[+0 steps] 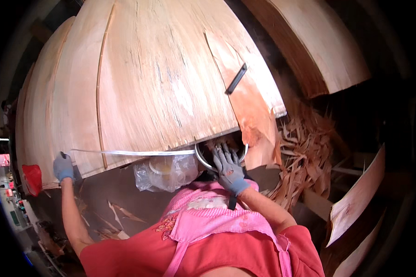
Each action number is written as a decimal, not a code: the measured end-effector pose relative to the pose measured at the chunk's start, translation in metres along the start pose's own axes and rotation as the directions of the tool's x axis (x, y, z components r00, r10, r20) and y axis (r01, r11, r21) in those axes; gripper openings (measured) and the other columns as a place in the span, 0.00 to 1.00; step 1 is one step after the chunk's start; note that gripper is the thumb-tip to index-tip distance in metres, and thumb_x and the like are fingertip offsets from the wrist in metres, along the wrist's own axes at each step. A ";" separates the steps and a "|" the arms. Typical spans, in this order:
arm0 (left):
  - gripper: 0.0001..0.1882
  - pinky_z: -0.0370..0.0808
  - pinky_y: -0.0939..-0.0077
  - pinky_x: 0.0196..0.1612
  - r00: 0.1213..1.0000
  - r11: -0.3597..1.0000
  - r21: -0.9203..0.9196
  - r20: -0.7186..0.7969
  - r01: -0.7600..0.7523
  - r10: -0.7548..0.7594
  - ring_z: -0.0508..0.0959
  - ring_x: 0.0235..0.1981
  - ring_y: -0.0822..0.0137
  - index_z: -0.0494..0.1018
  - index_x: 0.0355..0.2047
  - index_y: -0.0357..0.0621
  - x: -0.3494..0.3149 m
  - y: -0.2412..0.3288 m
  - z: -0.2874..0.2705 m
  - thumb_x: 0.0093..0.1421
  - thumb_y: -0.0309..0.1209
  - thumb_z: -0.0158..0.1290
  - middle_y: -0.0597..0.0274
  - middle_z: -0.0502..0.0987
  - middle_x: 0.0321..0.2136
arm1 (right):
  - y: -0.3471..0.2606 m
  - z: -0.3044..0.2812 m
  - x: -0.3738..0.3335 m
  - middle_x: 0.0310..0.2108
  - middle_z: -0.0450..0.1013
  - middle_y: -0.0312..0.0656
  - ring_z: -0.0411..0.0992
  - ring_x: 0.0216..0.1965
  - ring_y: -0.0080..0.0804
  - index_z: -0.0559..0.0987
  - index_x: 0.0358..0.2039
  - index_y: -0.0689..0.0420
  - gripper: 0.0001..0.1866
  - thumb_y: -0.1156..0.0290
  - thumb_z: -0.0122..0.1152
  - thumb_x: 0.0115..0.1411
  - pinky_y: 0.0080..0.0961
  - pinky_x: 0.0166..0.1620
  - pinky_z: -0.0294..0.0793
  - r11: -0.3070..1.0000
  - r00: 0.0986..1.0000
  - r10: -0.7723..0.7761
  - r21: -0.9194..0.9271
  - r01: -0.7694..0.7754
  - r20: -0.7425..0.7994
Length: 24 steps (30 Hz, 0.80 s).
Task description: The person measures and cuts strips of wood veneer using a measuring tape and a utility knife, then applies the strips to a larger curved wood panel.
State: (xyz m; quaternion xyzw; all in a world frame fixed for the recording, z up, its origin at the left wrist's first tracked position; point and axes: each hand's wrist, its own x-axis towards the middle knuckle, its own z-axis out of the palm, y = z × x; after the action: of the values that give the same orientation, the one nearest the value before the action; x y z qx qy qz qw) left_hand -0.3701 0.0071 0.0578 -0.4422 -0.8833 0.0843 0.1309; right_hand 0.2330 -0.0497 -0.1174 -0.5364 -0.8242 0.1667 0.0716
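Observation:
A wide stack of pale wood veneer sheets (pixel 148 83) spreads in front of me. At its near left edge my left hand (pixel 64 167), in a grey glove, is closed at the end of a narrow white tape (pixel 138 152). The tape stretches right, past the sheets' edge, to a round metal-rimmed bowl (pixel 203 159) close to my waist. My right hand (pixel 228 168), gloved too, reaches over the bowl with its fingers stretched out and apart. The bowl's contents are dark and mostly hidden by the hand. Beside it hangs a clear plastic bag (pixel 166 173).
A black bar-shaped tool (pixel 236 79) lies on the veneer, near a torn reddish piece (pixel 254 111). Peeled wood scraps (pixel 300 157) heap up at the right. Further veneer sheets (pixel 358 198) stand at the far right. A red object (pixel 32 179) is by the left edge.

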 end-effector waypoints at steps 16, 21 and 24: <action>0.09 0.72 0.57 0.26 -0.152 -0.212 -0.658 -0.148 -0.722 0.977 0.77 0.21 0.49 0.75 0.36 0.60 -0.160 0.308 -0.151 0.55 0.41 0.53 0.57 0.76 0.20 | -0.014 -0.169 0.077 0.25 0.76 0.48 0.74 0.23 0.31 0.79 0.49 0.58 0.17 0.74 0.65 0.57 0.26 0.31 0.72 0.539 0.852 -0.503 0.823 0.181 0.142; 0.23 0.75 0.69 0.30 0.478 0.194 -0.841 -0.085 -0.505 0.874 0.79 0.24 0.62 0.73 0.52 0.55 -0.122 0.339 -0.154 0.57 0.45 0.59 0.58 0.79 0.23 | 0.014 -0.178 0.099 0.28 0.78 0.45 0.77 0.27 0.24 0.81 0.44 0.57 0.12 0.74 0.61 0.59 0.26 0.36 0.76 0.682 0.915 -0.240 0.727 -0.078 0.323; 0.40 0.75 0.74 0.46 0.585 -0.098 -0.970 -0.215 -0.224 0.782 0.79 0.41 0.72 0.59 0.67 0.50 -0.111 0.365 -0.134 0.57 0.36 0.64 0.59 0.81 0.40 | 0.027 -0.173 0.125 0.36 0.79 0.35 0.74 0.35 0.17 0.79 0.48 0.63 0.13 0.70 0.54 0.68 0.21 0.39 0.76 0.346 0.926 -0.148 0.895 -0.280 0.347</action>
State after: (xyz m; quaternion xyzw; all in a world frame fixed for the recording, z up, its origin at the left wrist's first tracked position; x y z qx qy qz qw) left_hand 0.0117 0.1391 0.0714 -0.6940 -0.4657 -0.3486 -0.4242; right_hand 0.2560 0.1082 0.0274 -0.3905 -0.5546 0.7067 0.2015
